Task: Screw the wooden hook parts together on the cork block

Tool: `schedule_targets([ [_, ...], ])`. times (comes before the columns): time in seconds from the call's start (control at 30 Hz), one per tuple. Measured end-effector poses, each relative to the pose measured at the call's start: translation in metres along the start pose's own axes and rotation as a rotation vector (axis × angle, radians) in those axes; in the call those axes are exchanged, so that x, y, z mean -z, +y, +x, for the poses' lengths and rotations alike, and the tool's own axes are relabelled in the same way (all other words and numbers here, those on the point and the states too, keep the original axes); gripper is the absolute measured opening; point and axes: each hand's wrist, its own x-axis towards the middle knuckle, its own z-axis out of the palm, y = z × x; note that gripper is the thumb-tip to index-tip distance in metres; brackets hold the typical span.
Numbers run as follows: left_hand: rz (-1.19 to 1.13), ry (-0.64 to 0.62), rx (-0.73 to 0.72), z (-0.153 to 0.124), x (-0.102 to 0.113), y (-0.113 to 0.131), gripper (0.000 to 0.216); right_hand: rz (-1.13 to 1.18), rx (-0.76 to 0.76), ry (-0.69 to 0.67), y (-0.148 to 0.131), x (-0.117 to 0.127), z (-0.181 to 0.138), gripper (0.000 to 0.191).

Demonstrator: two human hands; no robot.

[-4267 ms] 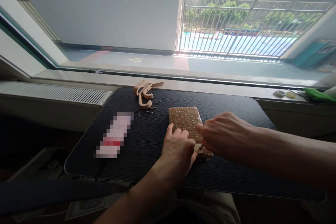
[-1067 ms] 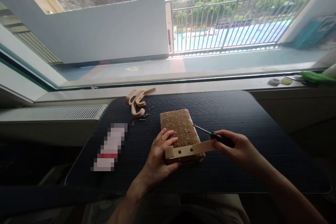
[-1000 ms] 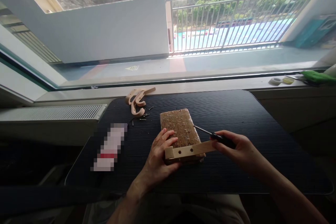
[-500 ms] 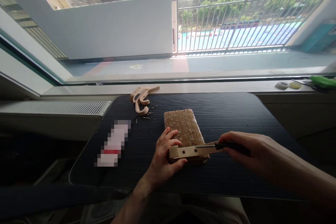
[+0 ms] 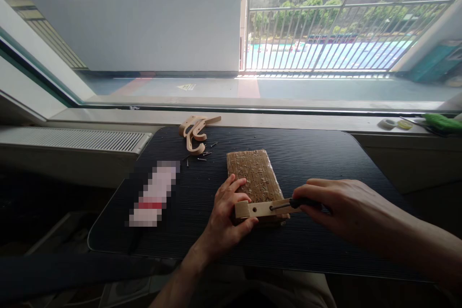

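Note:
My left hand is closed round the near-left end of a pale wooden hook, thumb in front and fingers behind. The hook lies across the near end of a brown block with a pitted, tape-wrapped surface. Two dark screw holes show along the wood. In my right hand is a screwdriver with a black handle, held low and nearly flat. Its tip meets the right-hand hole. The hook's far right end is partly hidden by the right fingers.
Several wooden hooks and loose screws lie at the back left of the black table. A blurred-out pinkish item is on the left. Tape rolls and a green item sit on the windowsill.
The screwdriver tip has shifted slightly towards me, from the hook's far edge to the right-hand hole. My right hand has moved a little left; the left keeps its hold.

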Motion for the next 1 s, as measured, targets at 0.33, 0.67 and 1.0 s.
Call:
schedule_targets([
  [0.33, 0.035, 0.003, -0.025, 0.000, -0.002, -0.003, 0.030, -0.435, 0.345, -0.111, -0.052, 0.010, 0.042, 0.018],
  [0.67, 0.035, -0.008, -0.012, -0.001, -0.001, -0.002, 0.032, -0.388, 0.125, -0.482, -0.057, 0.031, 0.073, 0.017],
  [1.0, 0.013, 0.027, -0.046, -0.003, -0.004, -0.008, 0.033, -0.293, 0.202, -0.398, -0.064, 0.039, 0.067, 0.019],
])
